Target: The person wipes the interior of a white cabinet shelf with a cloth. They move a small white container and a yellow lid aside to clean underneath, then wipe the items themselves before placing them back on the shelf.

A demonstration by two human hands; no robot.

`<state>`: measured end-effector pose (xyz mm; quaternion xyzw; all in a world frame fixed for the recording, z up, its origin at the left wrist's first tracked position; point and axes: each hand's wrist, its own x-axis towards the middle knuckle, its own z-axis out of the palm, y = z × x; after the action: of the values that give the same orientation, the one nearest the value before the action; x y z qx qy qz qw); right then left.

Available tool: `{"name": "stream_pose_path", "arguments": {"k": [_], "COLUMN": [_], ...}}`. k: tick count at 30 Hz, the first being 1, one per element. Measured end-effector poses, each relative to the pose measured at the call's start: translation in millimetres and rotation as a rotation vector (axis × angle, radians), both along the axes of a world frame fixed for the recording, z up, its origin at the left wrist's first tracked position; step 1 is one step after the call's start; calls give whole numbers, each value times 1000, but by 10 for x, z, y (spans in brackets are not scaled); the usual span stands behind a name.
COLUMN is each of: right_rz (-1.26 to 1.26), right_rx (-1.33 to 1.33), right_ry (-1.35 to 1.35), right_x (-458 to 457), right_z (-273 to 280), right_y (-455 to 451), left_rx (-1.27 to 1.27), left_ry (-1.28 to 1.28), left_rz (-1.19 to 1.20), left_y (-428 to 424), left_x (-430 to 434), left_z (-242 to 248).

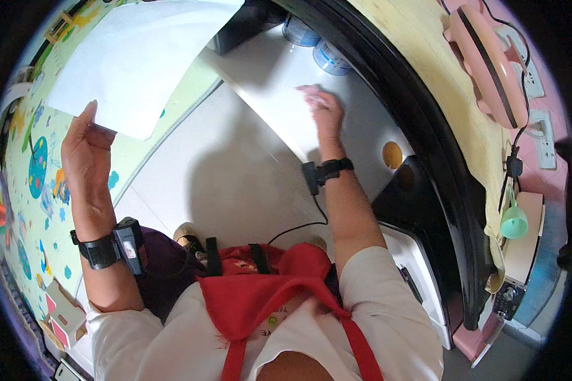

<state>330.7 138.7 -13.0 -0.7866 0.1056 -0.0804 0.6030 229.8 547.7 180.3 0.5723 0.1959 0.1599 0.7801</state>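
My left hand point(86, 143) pinches the near edge of a large white sheet point(133, 66), which looks like paper and is held up over the patterned floor mat. In my right hand point(328, 113) is a crumpled pink and white cloth point(314, 95), blurred and partly hidden by the fingers. That hand is over a glossy white shelf point(267, 85), below a black curved tabletop edge point(410, 109). From this angle I cannot tell whether the cloth touches the shelf. Two blue and silver tins point(332, 58) stand at the shelf's far end.
A round yellow disc point(392, 155) shows on the white surface beside a black object. On the yellow cloth to the right lie a pink appliance point(488, 66) and power strips point(542, 138) with cords. A green funnel point(514, 221) is nearby. The printed mat point(43, 166) spreads left.
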Motion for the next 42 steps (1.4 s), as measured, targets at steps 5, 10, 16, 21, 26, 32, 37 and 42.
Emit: {"name": "stream_pose_path", "arguments": {"k": [5, 10, 16, 21, 26, 32, 37, 42], "right_rz": [26, 90, 140, 167, 84, 126, 310, 177], "right_rx": [-1075, -1149, -1140, -1320, -1293, -1177, -1374, -1117], "right_ry": [-81, -138, -91, 143, -23, -4, 81, -101], "right_x": [-149, 159, 79, -294, 216, 117, -283, 98], "right_z": [-113, -113, -86, -211, -235, -193, -177, -112], "right_y": [-434, -553, -456, -304, -497, -353, -269, -439], "left_rx": [-56, -89, -111, -103, -170, -177, -191, -145], "left_ry": [-58, -88, -99, -140, -69, -121, -112, -72], "left_rz": [56, 44, -12, -5, -19, -68, -79, -25], "left_y": [-260, -242, -121, -200, -155, -111, -133, -125], "left_x": [-15, 23, 43, 101, 107, 11, 25, 5], "left_z": [159, 170, 115, 78, 52, 84, 74, 91]}}
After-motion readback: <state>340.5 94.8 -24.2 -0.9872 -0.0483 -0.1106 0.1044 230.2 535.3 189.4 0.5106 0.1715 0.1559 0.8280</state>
